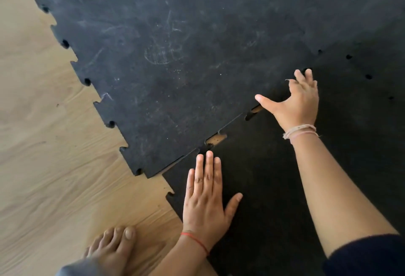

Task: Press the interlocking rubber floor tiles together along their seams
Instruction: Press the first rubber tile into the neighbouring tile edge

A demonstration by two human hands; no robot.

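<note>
The left hand (205,197) lies flat, palm down, four fingers pressed side by side and thumb angled out to the right, on the near rubber tile (263,188); its fingertips stop just short of the seam (232,125). A red thread (195,241) circles that wrist. The right hand (295,102) is farther off and to the right, fingers spread and bent down onto the rubber, thumb stretched left toward the seam, with pale threads (300,132) tied at the wrist.

The seam runs diagonally from near left to far right between the near tile and the scuffed far tile (164,56). It is not fully closed: two gaps (215,139) show the wooden floor (43,166) beneath, one just beyond the left fingertips, one beside the right thumb. The tiles' toothed left edges step along bare wood, which lies open to the left. A bare foot (114,247) rests on that wood at the near edge. Chalky scuffs mark the far tile; no writing is readable.
</note>
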